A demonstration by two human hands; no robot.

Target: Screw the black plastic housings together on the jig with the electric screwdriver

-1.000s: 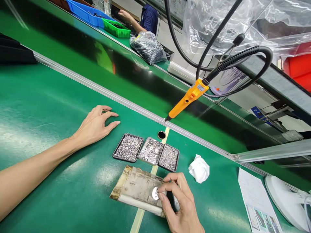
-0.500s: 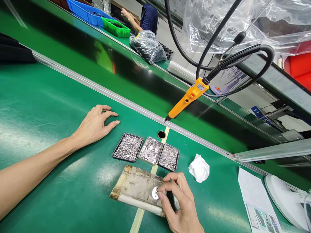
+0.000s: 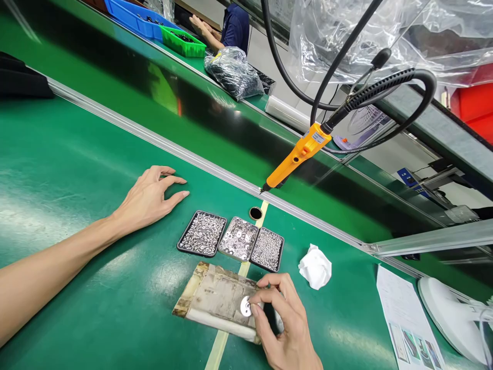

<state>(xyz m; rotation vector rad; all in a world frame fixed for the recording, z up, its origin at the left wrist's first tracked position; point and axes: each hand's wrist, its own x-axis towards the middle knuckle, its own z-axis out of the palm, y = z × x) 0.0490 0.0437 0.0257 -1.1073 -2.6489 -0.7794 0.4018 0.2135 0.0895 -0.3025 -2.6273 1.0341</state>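
Observation:
My left hand (image 3: 152,195) rests on the green table, fingers loosely spread, holding nothing. To its right sit a tray of small metal parts (image 3: 202,233), a middle tray of washer-like pieces (image 3: 239,238) and a tray of finer metal parts (image 3: 267,249). Closer to me lies a worn, taped grey pad (image 3: 217,298). Over its right end my right hand (image 3: 283,321) pinches the edge of a shiny round metal disc (image 3: 245,307) with holes between thumb and forefinger. Whether something smaller is also in that pinch is hidden by the fingertips.
An orange electric screwdriver (image 3: 295,162) hangs tip-down beyond the trays, near a small black round piece (image 3: 255,213). Crumpled white tissue (image 3: 316,267) and a printed sheet (image 3: 404,313) lie right. A metal rail (image 3: 162,145) borders the table. Another person's arm (image 3: 210,36) shows far back.
Both hands stay almost in place, with the right hand still pinching at the disc. In the background, the other person's hands have shifted slightly.

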